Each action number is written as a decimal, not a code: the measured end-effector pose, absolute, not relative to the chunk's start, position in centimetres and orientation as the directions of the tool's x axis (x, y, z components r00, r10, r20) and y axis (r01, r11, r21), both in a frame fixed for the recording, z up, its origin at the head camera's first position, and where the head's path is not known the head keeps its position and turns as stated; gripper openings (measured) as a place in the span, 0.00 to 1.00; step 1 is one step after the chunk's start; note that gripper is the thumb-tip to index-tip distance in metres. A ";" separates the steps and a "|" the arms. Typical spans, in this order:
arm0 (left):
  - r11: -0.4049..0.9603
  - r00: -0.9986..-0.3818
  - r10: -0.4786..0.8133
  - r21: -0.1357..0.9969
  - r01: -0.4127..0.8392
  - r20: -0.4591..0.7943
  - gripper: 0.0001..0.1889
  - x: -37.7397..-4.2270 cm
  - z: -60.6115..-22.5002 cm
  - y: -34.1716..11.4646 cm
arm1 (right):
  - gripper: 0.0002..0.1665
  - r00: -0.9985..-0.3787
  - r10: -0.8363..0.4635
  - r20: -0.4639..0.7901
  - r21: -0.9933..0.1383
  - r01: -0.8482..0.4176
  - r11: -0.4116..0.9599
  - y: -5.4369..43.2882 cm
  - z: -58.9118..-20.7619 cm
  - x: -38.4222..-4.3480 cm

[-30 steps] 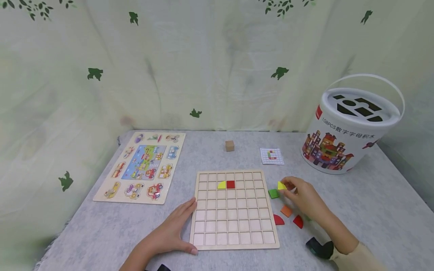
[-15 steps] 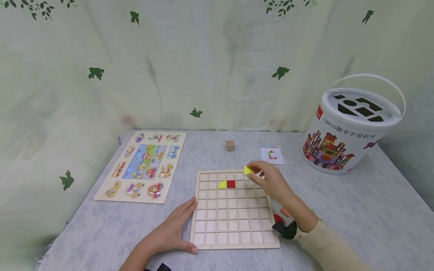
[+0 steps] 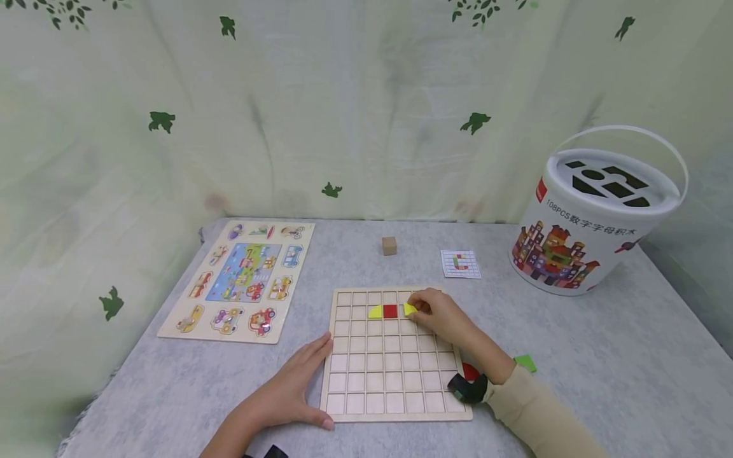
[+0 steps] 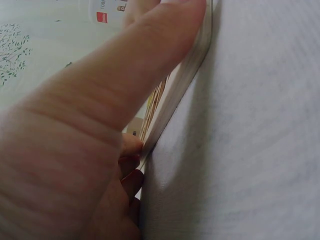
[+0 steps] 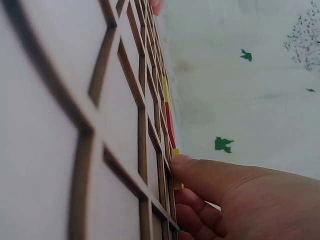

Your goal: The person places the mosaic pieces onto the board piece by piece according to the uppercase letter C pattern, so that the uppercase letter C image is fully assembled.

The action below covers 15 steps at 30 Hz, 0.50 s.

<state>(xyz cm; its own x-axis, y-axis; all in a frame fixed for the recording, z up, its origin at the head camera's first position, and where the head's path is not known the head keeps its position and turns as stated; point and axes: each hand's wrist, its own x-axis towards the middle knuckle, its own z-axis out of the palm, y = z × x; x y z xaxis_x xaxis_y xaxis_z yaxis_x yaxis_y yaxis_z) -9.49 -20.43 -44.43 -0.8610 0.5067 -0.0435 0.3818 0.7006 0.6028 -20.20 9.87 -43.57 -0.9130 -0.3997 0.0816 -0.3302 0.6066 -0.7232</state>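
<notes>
A wooden grid board (image 3: 375,362) lies flat on the table. My left hand (image 3: 294,388) rests along its left edge, fingers extended and the thumb (image 4: 150,45) at the front corner. Between thumb and fingers, my right hand (image 3: 443,315) pinches a yellow block (image 3: 409,309) over the board's second row; the fingers partly cover it. To its left, a red square block (image 3: 390,312) and a yellow quarter-round block (image 3: 375,312) sit side by side in that row. In the right wrist view, the pinched yellow block (image 5: 178,185) is at the grid, just beyond the red block (image 5: 170,125).
Right of the board lie a red curved block (image 3: 471,371) and a green block (image 3: 525,363), partly behind the right arm. A pattern card (image 3: 460,264), a small wooden cube (image 3: 389,246) and a large white bucket (image 3: 584,235) stand farther back. A picture puzzle (image 3: 289,299) is at left.
My right hand has carried the yellow block left from beside the board, over its far right part, and down to the second row near the red square. The left hand stays put.
</notes>
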 end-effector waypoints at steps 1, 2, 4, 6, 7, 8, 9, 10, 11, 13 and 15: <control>0.700 -0.861 0.507 0.603 0.382 -0.042 0.65 -9.5 -44.4 -20.4 | 0.11 -0.908 -0.409 0.088 -0.721 -0.342 0.603 9.8 -43.7 -20.3; 0.701 -0.862 0.505 0.602 0.382 -0.042 0.65 -9.5 -44.4 -20.4 | 0.10 -0.904 -0.416 0.095 -0.719 -0.351 0.600 9.8 -43.7 -20.3; 0.701 -0.862 0.504 0.603 0.380 -0.042 0.65 -9.4 -44.4 -20.5 | 0.10 -0.902 -0.420 0.102 -0.726 -0.356 0.589 9.8 -43.8 -20.4; 0.700 -0.863 0.504 0.605 0.380 -0.041 0.65 -9.4 -44.4 -20.5 | 0.09 -0.900 -0.422 0.106 -0.728 -0.360 0.584 9.8 -43.8 -20.4; 0.699 -0.862 0.505 0.605 0.381 -0.041 0.65 -9.4 -44.4 -20.5 | 0.09 -0.900 -0.422 0.107 -0.729 -0.360 0.583 9.8 -43.8 -20.4; 0.700 -0.862 0.505 0.605 0.381 -0.041 0.65 -9.4 -44.4 -20.5 | 0.08 -0.900 -0.423 0.108 -0.728 -0.361 0.583 9.8 -43.8 -20.4; 0.699 -0.862 0.506 0.605 0.382 -0.040 0.65 -9.5 -44.4 -20.5 | 0.08 -0.900 -0.423 0.106 -0.727 -0.360 0.585 9.7 -43.8 -20.4; 0.699 -0.861 0.506 0.604 0.383 -0.039 0.65 -9.5 -44.4 -20.5 | 0.08 -0.899 -0.424 0.106 -0.723 -0.363 0.588 9.7 -43.8 -20.4; 0.698 -0.861 0.507 0.604 0.384 -0.038 0.65 -9.5 -44.4 -20.5 | 0.08 -0.899 -0.425 0.106 -0.719 -0.364 0.592 9.7 -43.8 -20.4; 0.698 -0.861 0.508 0.604 0.386 -0.036 0.65 -9.5 -44.4 -20.5 | 0.09 -0.896 -0.431 0.105 -0.712 -0.371 0.596 9.6 -43.9 -20.4; 0.697 -0.861 0.507 0.604 0.387 -0.033 0.65 -9.5 -44.4 -20.5 | 0.09 -0.893 -0.437 0.103 -0.708 -0.375 0.599 9.5 -43.8 -20.4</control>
